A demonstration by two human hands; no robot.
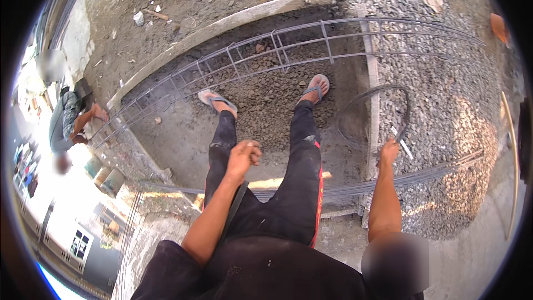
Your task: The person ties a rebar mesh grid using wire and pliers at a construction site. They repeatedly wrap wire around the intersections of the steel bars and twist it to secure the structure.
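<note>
My right hand (389, 151) is closed on a coil of thin wire (407, 108), whose loop rests across the concrete edge and the gravel at right. My left hand (245, 157) hovers over my thigh with its fingers curled; whether it holds anything small cannot be told. Beyond my feet a long rebar cage (275, 50) with square stirrups spans the concrete-edged pit, one end over the gravel. A bundle of steel bars (345, 191) runs crosswise at my legs, its right end lying on the gravel.
The concrete rim (233, 23) borders the sunken area where I stand on rubble (266, 108). Crushed gravel (441, 104) is heaped at right, with a long pole (509, 154) beyond it. At far left another person (68, 116) crouches near the cage's end. Debris lies on the soil.
</note>
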